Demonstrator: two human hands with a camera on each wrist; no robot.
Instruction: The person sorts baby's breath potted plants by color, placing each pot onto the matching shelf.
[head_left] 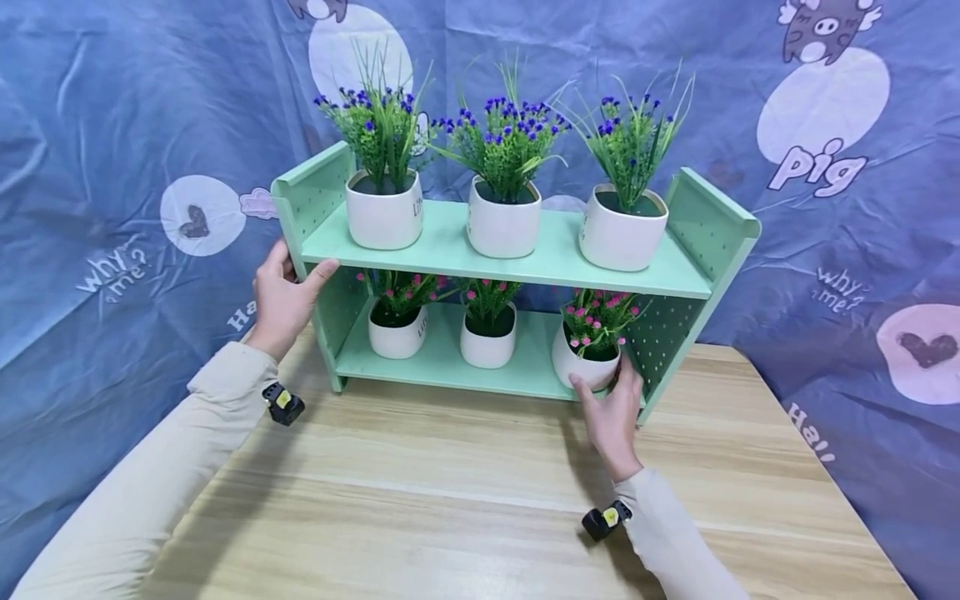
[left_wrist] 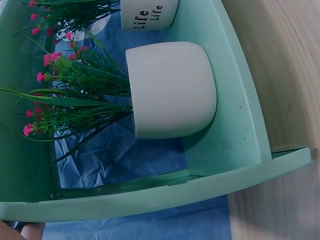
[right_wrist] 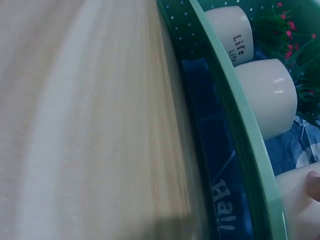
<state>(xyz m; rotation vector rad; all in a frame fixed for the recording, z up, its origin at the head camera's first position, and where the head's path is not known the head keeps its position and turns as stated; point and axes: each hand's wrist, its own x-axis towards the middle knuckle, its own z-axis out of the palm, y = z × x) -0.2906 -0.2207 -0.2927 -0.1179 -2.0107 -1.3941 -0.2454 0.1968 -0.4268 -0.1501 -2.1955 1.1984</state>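
A green two-tier shelf (head_left: 517, 279) stands on the wooden table. My left hand (head_left: 285, 304) grips its left side panel, thumb at the front edge of the upper board and fingers behind. On the lower board, at the right end, my right hand (head_left: 613, 417) holds a white flowerpot (head_left: 585, 367) with pink flowers, thumb on its front and fingers round its right side. This pot looks slightly tilted. Left of it are a middle pink-flowered pot (head_left: 488, 343) and a left one (head_left: 397, 335). The right wrist view shows only a fingertip on the held pot (right_wrist: 300, 200).
Three white pots with purple flowers stand on the upper board: left (head_left: 384, 217), middle (head_left: 504, 225) and right (head_left: 622, 233). The wooden table (head_left: 420, 492) extends in front of the shelf. A blue printed curtain (head_left: 150, 108) hangs behind it.
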